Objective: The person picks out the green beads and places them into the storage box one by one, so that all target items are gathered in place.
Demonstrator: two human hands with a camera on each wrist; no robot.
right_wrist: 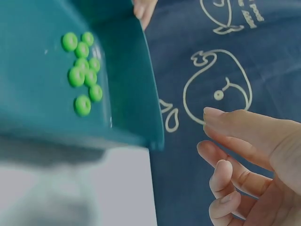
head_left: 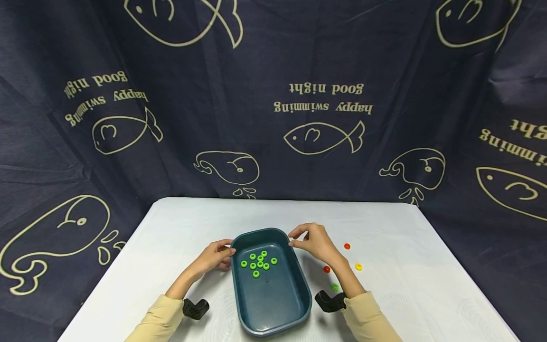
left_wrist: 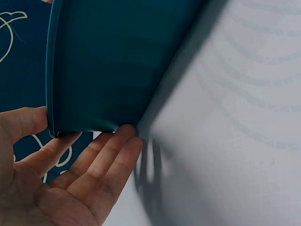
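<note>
A deep dark teal plastic tray [head_left: 273, 304] with rounded corners stands between both hands. Several small green rings [head_left: 260, 264] lie inside, grouped toward its far end; they also show in the right wrist view. At the far left corner, my left hand [head_left: 215, 256] pinches the rim, thumb on the edge and the other fingers against the outer wall. My right hand [head_left: 314, 241] is beside the far right corner, its fingers loosely bent with nothing between them. In the right wrist view, a gap separates this hand [right_wrist: 254, 165] from the tray wall [right_wrist: 141, 84].
Right of the tray, on the white table [head_left: 427, 285], lie a red ring [head_left: 347, 246], another red ring [head_left: 326, 269], a yellow ring [head_left: 358, 267] and a green ring [head_left: 335, 287] close to the right wrist. A dark printed curtain [head_left: 273, 175] hangs behind the table.
</note>
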